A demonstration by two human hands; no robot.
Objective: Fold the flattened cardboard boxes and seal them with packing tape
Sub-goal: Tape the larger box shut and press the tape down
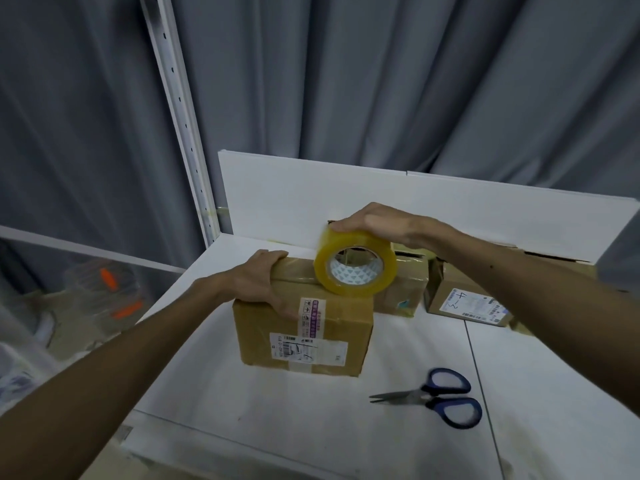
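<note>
A closed brown cardboard box with a white shipping label stands on the white table. My left hand presses down on the box's top left edge, fingers wrapped over the far side and thumb on the front. My right hand grips a roll of clear yellowish packing tape from above, the roll standing on edge against the box's top right. A shiny strip of tape lies along the box top between my hands.
Blue-handled scissors lie shut on the table at the front right. Two more cardboard boxes sit behind, by the white back panel. A grey curtain hangs behind, with a white metal post at left.
</note>
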